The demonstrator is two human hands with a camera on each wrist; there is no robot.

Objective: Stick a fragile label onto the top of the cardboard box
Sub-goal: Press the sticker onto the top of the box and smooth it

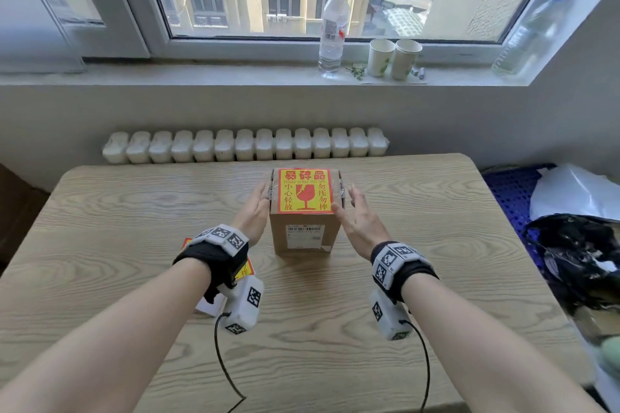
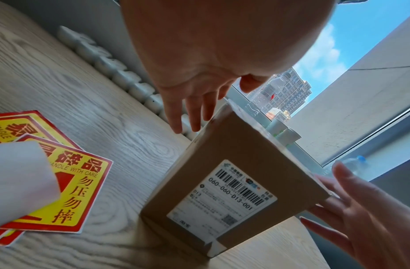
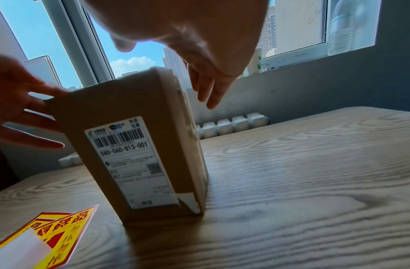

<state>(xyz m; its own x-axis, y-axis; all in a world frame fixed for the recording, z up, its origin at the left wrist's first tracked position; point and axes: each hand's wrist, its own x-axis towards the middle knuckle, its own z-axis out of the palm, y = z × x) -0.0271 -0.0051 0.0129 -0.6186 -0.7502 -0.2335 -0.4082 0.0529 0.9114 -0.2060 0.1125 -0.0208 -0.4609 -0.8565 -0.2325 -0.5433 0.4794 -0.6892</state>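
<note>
Both hands spread beside the labelled box.
Left hand (image 1: 250,211) and right hand (image 1: 360,216) flank the box (image 1: 303,231); label (image 1: 304,190) on top; each grip holds nothing.

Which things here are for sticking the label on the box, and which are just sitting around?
For the job:
cardboard box
fragile label on the box top
spare fragile labels on the table
peeled white backing paper
left hand, right hand, open beside the box

Just lying about:
water bottle
two paper cups
black bag
</note>
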